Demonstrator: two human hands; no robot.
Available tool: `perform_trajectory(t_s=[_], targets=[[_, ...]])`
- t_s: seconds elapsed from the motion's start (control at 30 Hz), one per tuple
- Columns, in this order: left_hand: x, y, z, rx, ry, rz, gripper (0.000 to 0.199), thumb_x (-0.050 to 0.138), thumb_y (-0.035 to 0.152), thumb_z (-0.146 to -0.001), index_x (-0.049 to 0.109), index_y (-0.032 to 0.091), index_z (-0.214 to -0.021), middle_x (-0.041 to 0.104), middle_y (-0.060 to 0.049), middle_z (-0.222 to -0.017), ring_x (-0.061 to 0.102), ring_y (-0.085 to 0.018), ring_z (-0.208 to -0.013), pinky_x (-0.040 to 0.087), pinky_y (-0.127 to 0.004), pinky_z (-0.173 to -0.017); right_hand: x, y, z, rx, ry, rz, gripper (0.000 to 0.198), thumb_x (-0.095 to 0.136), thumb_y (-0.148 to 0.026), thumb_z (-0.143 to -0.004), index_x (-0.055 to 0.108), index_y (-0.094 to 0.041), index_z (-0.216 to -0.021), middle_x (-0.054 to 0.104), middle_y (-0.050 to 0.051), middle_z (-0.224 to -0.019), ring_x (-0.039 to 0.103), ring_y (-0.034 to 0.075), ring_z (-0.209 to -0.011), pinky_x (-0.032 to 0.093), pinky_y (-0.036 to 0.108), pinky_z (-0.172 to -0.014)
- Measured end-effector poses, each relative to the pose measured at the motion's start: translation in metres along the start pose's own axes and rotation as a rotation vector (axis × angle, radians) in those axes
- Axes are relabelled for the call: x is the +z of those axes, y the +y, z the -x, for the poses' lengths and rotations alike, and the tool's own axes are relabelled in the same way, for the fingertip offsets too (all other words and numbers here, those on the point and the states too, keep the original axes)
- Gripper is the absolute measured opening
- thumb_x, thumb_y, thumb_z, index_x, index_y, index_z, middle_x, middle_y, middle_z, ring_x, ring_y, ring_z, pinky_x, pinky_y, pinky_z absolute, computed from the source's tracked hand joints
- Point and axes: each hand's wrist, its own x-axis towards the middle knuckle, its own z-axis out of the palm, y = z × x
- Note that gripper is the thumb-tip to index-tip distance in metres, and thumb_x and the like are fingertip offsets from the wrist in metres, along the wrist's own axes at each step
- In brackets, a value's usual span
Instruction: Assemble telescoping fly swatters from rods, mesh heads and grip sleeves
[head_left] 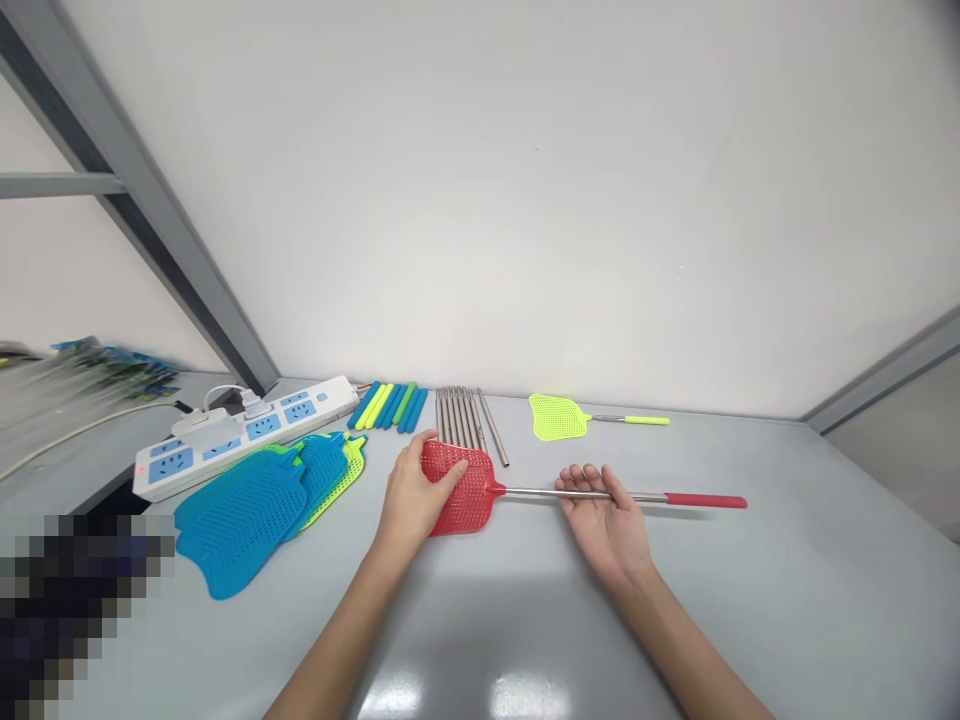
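Observation:
A red fly swatter (471,508) with a telescopic metal shaft and a red grip lies crosswise in front of me, its head to the left. My left hand (412,498) pinches the left side of the perforated head, thumb on top. Palm up, my right hand (609,530) supports the shaft, with the thumb over it and the fingers curled beneath. Just beyond the swatter head, several metal rods (459,418) lie side by side, one set slightly apart. A finished-looking yellow-green fly swatter (559,417) rests farther back on the right.
On the left are stacked blue and yellow-green swatter heads (244,520) beside a white power strip (330,400) with plugs in it. Several blue, yellow and green grips (388,406) lie near the wall (525,200). A grey table (787,600) carries everything; a metal frame post (172,220) stands left.

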Motion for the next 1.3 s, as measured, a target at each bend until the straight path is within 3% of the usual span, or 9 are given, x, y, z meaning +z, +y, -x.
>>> perform_trajectory(t_s=[0.13, 0.27, 0.37, 0.47, 0.6, 0.73, 0.97, 1.3], targets=[[0.011, -0.002, 0.006, 0.098, 0.042, -0.098, 0.052, 0.053, 0.043, -0.066, 0.043, 0.022, -0.113, 0.042, -0.009, -0.107, 0.041, -0.025, -0.104, 0.031, -0.037, -0.089, -0.001, 0.0, -0.001, 0.027, 0.022, -0.048, 0.011, 0.05, -0.025, -0.074, 0.056, -0.015, -0.074, 0.056, 0.003, -0.075, 0.055, 0.014, -0.08, 0.043, 0.032, -0.083], [0.016, 0.003, 0.014, 0.267, 0.067, -0.336, 0.053, 0.051, 0.043, -0.069, 0.039, 0.025, -0.117, 0.029, -0.01, -0.124, 0.027, -0.028, -0.116, 0.023, -0.044, -0.092, -0.001, -0.002, -0.002, 0.009, 0.033, -0.09, 0.01, 0.049, -0.024, -0.076, 0.056, -0.016, -0.076, 0.057, 0.002, -0.073, 0.055, 0.014, -0.079, 0.044, 0.032, -0.082], [0.017, 0.008, 0.02, 0.486, -0.105, -0.482, 0.053, 0.052, 0.044, -0.068, 0.039, 0.03, -0.117, 0.03, -0.007, -0.128, 0.023, -0.029, -0.118, 0.011, -0.05, -0.093, -0.001, -0.002, -0.003, 0.011, 0.043, -0.114, 0.011, 0.048, -0.023, -0.077, 0.056, -0.016, -0.076, 0.057, 0.003, -0.075, 0.055, 0.014, -0.08, 0.044, 0.032, -0.082], [0.017, 0.01, 0.023, 0.599, -0.267, -0.512, 0.047, 0.054, 0.044, -0.067, 0.045, 0.031, -0.11, 0.035, -0.006, -0.126, 0.025, -0.029, -0.116, 0.009, -0.051, -0.091, 0.0, -0.001, -0.003, 0.027, 0.048, -0.118, 0.011, 0.047, -0.023, -0.077, 0.055, -0.016, -0.075, 0.057, 0.003, -0.076, 0.055, 0.015, -0.082, 0.043, 0.032, -0.082], [0.014, 0.012, 0.023, 0.625, -0.364, -0.489, 0.018, 0.047, 0.038, -0.074, 0.057, 0.023, -0.077, 0.051, -0.003, -0.094, 0.044, -0.02, -0.093, 0.018, -0.045, -0.088, 0.001, 0.0, -0.002, 0.044, -0.007, -0.104, 0.017, 0.047, -0.027, -0.078, 0.049, -0.017, -0.064, 0.052, 0.001, -0.068, 0.053, 0.013, -0.073, 0.045, 0.032, -0.074], [0.014, 0.019, 0.028, 0.686, -0.532, -0.462, 0.026, 0.039, 0.032, -0.08, 0.05, 0.018, -0.061, 0.047, 0.001, -0.067, 0.043, -0.014, -0.07, 0.029, -0.033, -0.074, 0.001, -0.003, -0.001, 0.03, -0.114, -0.086, 0.035, 0.046, -0.03, -0.079, 0.032, -0.019, -0.049, 0.034, -0.005, -0.05, 0.039, 0.009, -0.048, 0.041, 0.025, -0.052], [0.03, 0.025, 0.055, 0.73, -0.593, -0.434, 0.027, 0.023, 0.014, -0.084, 0.041, 0.017, -0.064, 0.043, 0.001, -0.061, 0.037, -0.012, -0.06, 0.028, -0.033, -0.075, -0.004, -0.007, 0.0, -0.027, -0.067, -0.042, 0.04, 0.043, -0.031, -0.08, 0.022, -0.019, -0.048, 0.017, -0.008, -0.044, 0.02, 0.008, -0.038, 0.025, 0.022, -0.038], [0.038, 0.025, 0.066, 0.487, -0.697, -0.202, 0.029, 0.02, 0.022, -0.086, 0.021, 0.018, -0.057, 0.035, 0.004, -0.055, 0.031, -0.011, -0.055, 0.031, -0.027, -0.066, -0.001, 0.001, 0.006, -0.04, -0.014, -0.022, 0.043, 0.044, -0.032, -0.08, 0.018, -0.019, -0.048, 0.011, -0.009, -0.04, 0.007, 0.008, -0.038, 0.015, 0.023, -0.035]])
